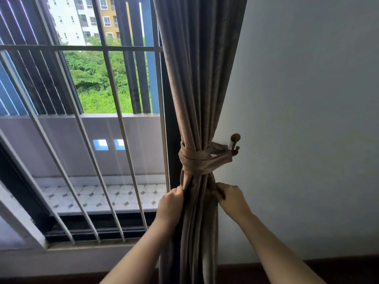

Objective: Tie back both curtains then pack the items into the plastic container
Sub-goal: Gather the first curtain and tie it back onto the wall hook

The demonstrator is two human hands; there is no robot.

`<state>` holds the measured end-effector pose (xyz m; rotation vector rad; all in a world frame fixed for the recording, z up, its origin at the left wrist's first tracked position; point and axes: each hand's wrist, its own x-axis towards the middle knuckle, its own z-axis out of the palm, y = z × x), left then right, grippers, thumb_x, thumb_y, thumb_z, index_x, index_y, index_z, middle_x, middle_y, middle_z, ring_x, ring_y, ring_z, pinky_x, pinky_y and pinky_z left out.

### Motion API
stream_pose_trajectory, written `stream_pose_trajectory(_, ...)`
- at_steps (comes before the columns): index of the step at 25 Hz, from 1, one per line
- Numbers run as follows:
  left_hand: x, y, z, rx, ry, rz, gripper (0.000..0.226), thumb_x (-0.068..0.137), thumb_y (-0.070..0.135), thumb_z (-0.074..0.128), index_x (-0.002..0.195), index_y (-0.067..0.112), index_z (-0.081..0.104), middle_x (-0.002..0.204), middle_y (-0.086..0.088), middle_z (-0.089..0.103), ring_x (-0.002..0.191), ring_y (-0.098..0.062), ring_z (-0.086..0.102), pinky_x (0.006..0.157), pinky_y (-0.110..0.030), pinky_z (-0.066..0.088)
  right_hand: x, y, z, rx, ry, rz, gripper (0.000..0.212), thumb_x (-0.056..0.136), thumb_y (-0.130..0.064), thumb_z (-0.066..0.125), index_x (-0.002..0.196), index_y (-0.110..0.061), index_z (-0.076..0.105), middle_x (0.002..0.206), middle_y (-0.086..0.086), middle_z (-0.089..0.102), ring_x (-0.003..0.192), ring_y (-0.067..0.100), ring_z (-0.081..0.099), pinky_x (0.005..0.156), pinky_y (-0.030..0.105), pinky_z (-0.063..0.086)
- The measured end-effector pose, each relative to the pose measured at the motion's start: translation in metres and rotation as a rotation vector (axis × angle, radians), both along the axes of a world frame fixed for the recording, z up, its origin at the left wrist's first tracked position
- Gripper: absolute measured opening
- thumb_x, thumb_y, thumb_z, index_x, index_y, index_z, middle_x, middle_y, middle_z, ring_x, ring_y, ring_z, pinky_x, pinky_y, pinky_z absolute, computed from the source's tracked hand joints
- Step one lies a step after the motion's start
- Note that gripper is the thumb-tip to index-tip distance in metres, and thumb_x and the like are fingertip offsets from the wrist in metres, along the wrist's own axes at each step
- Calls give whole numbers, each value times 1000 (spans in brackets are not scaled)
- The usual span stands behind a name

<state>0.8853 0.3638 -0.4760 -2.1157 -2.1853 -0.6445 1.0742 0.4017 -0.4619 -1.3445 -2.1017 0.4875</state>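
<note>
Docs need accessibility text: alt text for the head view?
The left hand and right hand grip a gathered brown curtain just below its tieback, which loops to a wall hook. A barred window is to its left.

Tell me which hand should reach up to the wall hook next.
Right, probably: the right hand grips the curtain below the hook, on its side; the left hand grips the opposite side, farther off.

Barred window (86, 119) up-left of the left hand (171, 203), daylight, trees (96, 78) and buildings (82, 19) outside. Plain pale wall (307, 99) right of the right hand (231, 196), dark strip (307, 270) below.
</note>
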Motion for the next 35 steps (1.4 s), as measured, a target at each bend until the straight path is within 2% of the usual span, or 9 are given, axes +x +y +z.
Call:
stream_pose_trajectory(5,0,-9,-3,228,-392,-147,34,81,12,56,114,11,49,101,-9,64,79,-26,66,64,-28,49,-11,-17,-5,212,259,-128,15,82,-19,67,92,-15,57,85,-4,58,72,10,57,63,20,46)
stream_pose_trajectory(7,8,-18,-3,350,-325,-244,27,80,27,56,103,13,49,109,-9,62,77,-23,66,60,-23,51,-22,-21,-2,278,240,-66,6,84,-19,66,86,-15,62,79,-2,64,66,6,56,63,12,45)
stream_pose_trajectory(9,12,-16,-6,310,-228,-250,29,81,36,55,90,9,53,126,-12,56,83,-28,67,60,-32,57,-29,-17,2,273,219,-65,10,85,-21,65,87,-12,69,81,0,70,66,4,58,66,6,41)
stream_pose_trajectory(13,8,-7,-8,296,-240,-219,12,81,10,60,78,-1,56,136,-17,50,84,-33,68,67,-31,57,-27,-11,5,234,206,-80,16,83,-26,68,92,-13,70,85,0,73,73,11,67,72,18,51)
stream_pose_trajectory(18,10,-5,-11,343,-331,-125,11,76,-1,61,71,-2,51,115,-10,64,70,-31,62,57,-27,45,-34,-11,6,110,225,-63,20,82,-27,69,95,-12,70,90,0,73,80,12,68,80,22,52)
stream_pose_trajectory(23,5,-6,-9,277,-292,-138,12,80,2,64,72,2,53,70,-8,53,54,-26,50,51,-27,36,-47,-5,7,0,151,-68,25,83,-35,66,69,-17,56,66,-3,61,56,10,54,63,21,39)
stream_pose_trajectory(26,-17,0,-2,282,-160,-72,13,77,0,67,73,0,56,67,-12,55,48,-35,55,43,-29,34,-35,2,9,46,100,-60,40,82,-25,66,54,-25,38,48,-11,42,45,7,39,50,22,28)
stream_pose_trajectory(31,-13,-2,2,279,-88,-91,14,74,0,67,69,3,54,63,-10,53,40,-30,54,34,-29,37,-17,-10,-5,183,142,-118,24,77,-15,70,61,-15,52,55,-3,52,49,10,45,51,17,30)
stream_pose_trajectory(35,5,-13,-8,266,-158,-220,14,78,17,48,69,7,48,62,-7,50,41,-26,49,36,-30,43,-27,-25,-17,294,176,-117,27,79,-35,65,65,-16,52,59,-6,51,49,1,40,50,12,31)
